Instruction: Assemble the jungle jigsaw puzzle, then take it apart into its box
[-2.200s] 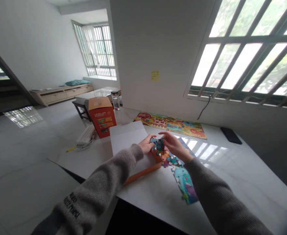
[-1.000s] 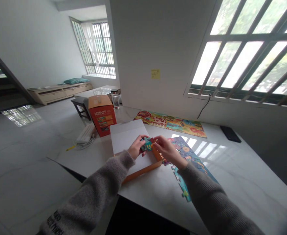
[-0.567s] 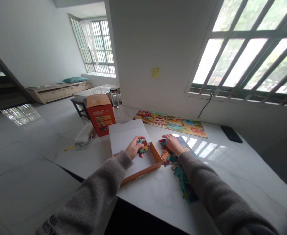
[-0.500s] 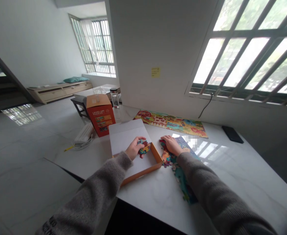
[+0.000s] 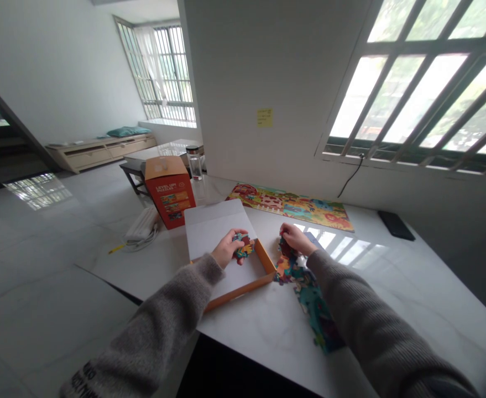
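— Held what in the left hand [image 5: 226, 248]?
— Clasped puzzle pieces [image 5: 245, 250] between thumb and fingers, over the box [image 5: 243, 290] by the front edge of the table [image 5: 263, 331].
— And with the right hand [image 5: 293, 238]?
— Bunched fingertips at the far end of the loose heap [image 5: 285, 268], right of the box; couldn't tell whether pinched round a piece.

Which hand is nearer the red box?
Left: the left hand is right of the red box, over the open box; the right hand is farther right, at the puzzle pieces.
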Demonstrator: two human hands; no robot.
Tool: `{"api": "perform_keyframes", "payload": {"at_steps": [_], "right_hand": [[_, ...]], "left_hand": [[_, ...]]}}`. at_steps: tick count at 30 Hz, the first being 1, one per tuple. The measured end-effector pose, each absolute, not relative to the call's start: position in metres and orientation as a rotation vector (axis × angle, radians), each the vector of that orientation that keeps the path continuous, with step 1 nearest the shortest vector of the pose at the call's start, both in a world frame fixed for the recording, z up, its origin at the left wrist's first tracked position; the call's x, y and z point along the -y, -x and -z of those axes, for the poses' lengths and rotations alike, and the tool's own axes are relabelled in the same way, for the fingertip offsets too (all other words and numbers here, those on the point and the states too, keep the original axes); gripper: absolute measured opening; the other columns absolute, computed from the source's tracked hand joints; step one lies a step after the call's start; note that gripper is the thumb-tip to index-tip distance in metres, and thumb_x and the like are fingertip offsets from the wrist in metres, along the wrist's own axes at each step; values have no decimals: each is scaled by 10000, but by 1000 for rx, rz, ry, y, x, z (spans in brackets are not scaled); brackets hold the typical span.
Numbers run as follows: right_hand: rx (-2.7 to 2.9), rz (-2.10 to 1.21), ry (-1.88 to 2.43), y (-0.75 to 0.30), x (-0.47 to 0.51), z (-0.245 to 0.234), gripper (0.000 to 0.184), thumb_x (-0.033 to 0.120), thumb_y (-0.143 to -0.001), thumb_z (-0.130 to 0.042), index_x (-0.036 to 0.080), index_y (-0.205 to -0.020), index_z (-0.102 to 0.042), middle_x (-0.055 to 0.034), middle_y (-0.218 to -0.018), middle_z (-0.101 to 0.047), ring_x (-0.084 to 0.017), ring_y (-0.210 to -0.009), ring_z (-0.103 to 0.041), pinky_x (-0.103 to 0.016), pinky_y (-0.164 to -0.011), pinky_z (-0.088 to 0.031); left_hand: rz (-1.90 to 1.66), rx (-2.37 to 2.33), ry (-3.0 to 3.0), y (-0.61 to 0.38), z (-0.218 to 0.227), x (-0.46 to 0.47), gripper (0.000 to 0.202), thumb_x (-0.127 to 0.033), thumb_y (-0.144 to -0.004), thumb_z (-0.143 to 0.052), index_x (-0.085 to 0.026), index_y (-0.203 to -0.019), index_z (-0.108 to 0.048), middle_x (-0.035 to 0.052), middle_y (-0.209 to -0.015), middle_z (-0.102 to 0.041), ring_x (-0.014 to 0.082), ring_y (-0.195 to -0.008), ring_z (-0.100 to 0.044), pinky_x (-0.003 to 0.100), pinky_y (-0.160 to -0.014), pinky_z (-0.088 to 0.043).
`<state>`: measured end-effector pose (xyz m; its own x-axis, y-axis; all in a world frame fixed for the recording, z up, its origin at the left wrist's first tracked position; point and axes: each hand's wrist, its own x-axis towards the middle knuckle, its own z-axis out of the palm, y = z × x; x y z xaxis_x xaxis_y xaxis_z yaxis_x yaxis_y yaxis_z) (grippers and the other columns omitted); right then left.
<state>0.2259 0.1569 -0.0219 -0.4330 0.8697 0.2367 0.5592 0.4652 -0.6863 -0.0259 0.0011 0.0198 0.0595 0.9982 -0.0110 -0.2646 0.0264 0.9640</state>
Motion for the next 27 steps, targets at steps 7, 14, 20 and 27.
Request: {"api": "perform_keyframes", "payload": {"at_steps": [7,14,20,27], "right_hand": [[1822,-1005,1078,-231,-145,-1,148,287,-744,-463,216,-871,-493,13,-741,-589,-145,-637,-546,-260,-570,-456],[1616,-1233,793,-219,-121,-39,338,372,-790,-673,207,-1069,-579,-41,-893,-687,-162,-744,-630,-303,-632,-513],[1666,-1306,636,-194,-76,-76,356,354,-817,-708,196,-1113,-587,-4,-800,-662,-131,-687,-606,-272,-618,-491],[1796,-1186,708,-162,-58,-66,281,421,-805,-701,211,-949,-582,10,-826,-614,-102,-585,-560,-227,-494,-437]], "left_hand": [[-1228,-1019,-1049,23,-22,-5,360,-206,-753,-571,-179,-1103,-491,13,-800,-583,119,-434,-560,222,-338,-422],[-1130,-1222,-1169,15,-32,-15,295,-175,-814,-534,-179,-1103,-474,-24,-708,-556,107,-359,-532,208,-331,-408],[-1168,-1164,-1109,5,-40,-15,334,-163,-836,-483,-182,-1165,-431,-24,-656,-565,128,-383,-539,210,-347,-409],[-1231,-879,-1075,-3,-38,-7,471,-344,-794,-649,-172,-1178,-438,21,-762,-631,123,-431,-546,231,-380,-426]]}}
